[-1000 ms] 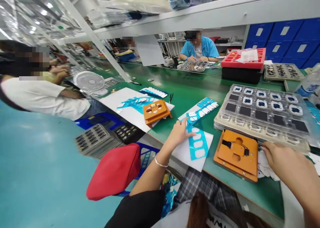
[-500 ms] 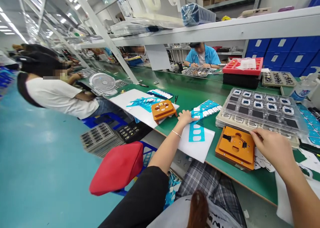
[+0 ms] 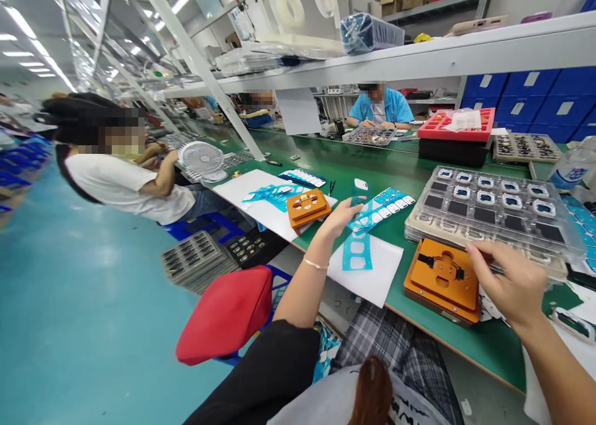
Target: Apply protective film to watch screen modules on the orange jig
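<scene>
Blue film strip (image 3: 357,254) seems light and soft, best taken by its edge; left hand (image 3: 338,219) and right hand (image 3: 510,282) have narrow fingers, but what they hold I cannot tell.

- Two hands (image 3: 338,219) belonged to the person at the near edge of the green workbench (image 3: 493,357).
- Two orange jigs (image 3: 442,281) lay on the workbench.
- Two white sheets (image 3: 372,276) lay on it too.
- Three blue film strips (image 3: 357,254) lay across the workbench, near the hands.
- One clear plastic tray (image 3: 493,214) sat on the workbench.
- One red tray (image 3: 456,127) stood further along the workbench.
- One desk fan (image 3: 202,158) stood at the workbench's far left.
- Three co-workers (image 3: 125,189) sat along the workbench.
- One red cushion (image 3: 223,316) lay just below the workbench's near edge.
</scene>
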Action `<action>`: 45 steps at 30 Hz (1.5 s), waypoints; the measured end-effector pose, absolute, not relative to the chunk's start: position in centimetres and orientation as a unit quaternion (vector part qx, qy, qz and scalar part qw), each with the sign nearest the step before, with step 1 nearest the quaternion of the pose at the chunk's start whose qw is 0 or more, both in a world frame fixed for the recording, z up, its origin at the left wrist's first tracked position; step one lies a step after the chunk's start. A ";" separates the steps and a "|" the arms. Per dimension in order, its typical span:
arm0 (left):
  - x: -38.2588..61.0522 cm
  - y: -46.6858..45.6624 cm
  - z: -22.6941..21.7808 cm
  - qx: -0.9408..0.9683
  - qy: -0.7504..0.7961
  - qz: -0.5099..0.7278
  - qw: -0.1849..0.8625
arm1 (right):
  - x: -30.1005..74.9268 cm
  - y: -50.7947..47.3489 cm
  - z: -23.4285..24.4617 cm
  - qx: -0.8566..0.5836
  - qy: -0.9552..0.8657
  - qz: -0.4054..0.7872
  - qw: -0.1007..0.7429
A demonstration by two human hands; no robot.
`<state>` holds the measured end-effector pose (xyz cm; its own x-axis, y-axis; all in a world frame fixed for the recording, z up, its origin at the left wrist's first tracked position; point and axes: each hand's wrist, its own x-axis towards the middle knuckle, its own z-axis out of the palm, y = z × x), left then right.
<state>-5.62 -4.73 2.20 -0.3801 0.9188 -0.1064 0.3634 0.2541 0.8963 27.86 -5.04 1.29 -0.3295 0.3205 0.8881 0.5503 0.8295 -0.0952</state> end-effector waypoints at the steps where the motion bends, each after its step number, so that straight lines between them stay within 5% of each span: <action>1: -4.6 -6.0 2.7 0.460 0.692 0.432 0.352 | 27.4 -5.6 1.4 -0.232 -0.809 -0.086 0.534; 6: 0.7 -12.4 3.2 0.525 0.503 0.449 0.520 | 25.2 -8.0 1.1 -0.124 -0.843 0.014 0.523; 12: 4.8 -15.3 1.3 0.567 0.426 0.358 0.607 | 24.7 -8.1 0.0 -0.224 -0.827 0.199 0.476; 16: 5.8 -15.3 1.5 0.614 0.457 0.351 0.539 | 24.9 -8.2 -0.6 -0.220 -0.832 0.216 0.461; 26: 5.7 -16.7 2.4 0.772 0.515 0.272 0.253 | 25.8 -8.3 -1.1 -0.119 -0.871 -0.045 0.475; 37: 5.4 -18.0 1.8 0.827 0.494 0.218 0.154 | 26.2 -9.2 -1.7 -0.247 -0.804 0.368 0.397; 45: 3.8 -19.5 1.8 0.790 0.495 0.247 0.264 | 26.3 -8.2 -1.1 -0.312 -0.729 0.433 0.428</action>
<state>3.80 -19.51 1.80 0.3876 0.9126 0.1301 0.6518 -0.3711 0.6614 26.29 -8.15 -1.12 -0.4384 0.8258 0.3548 0.0839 0.4306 -0.8986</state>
